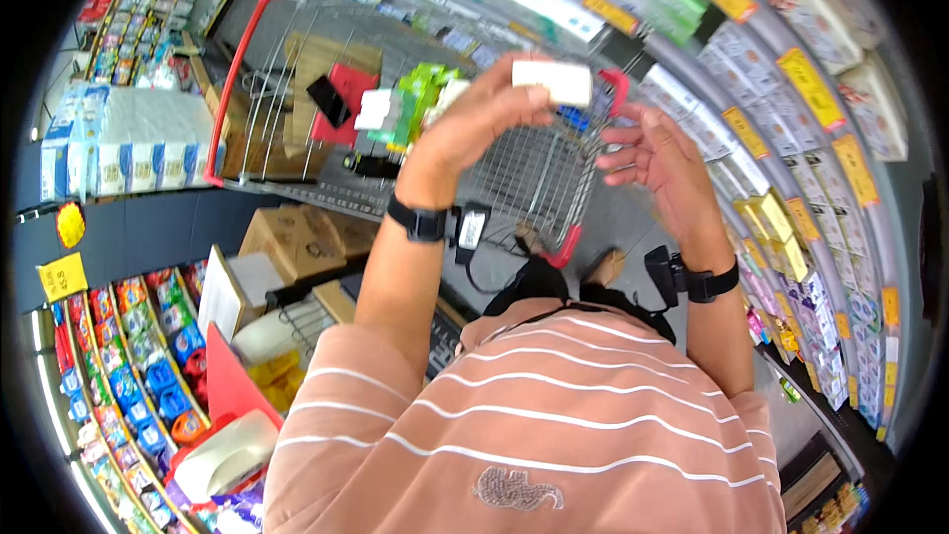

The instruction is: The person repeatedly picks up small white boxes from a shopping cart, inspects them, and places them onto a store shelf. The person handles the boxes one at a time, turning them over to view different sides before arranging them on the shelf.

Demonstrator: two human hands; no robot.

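Above the wire shopping cart, my left hand grips a small white box. What the box holds cannot be told. My right hand is raised beside the cart's red-cornered end, its fingers apart and nothing in them. Inside the cart I see green packages, a white carton and a red item with a black phone-like object on it. A dark bottle lies near them.
To my right run shelves of boxed goods with yellow price tags. Wrapped white packs are stacked at the left. Cardboard boxes stand beside the cart, and shelves of coloured detergent bottles fill the lower left.
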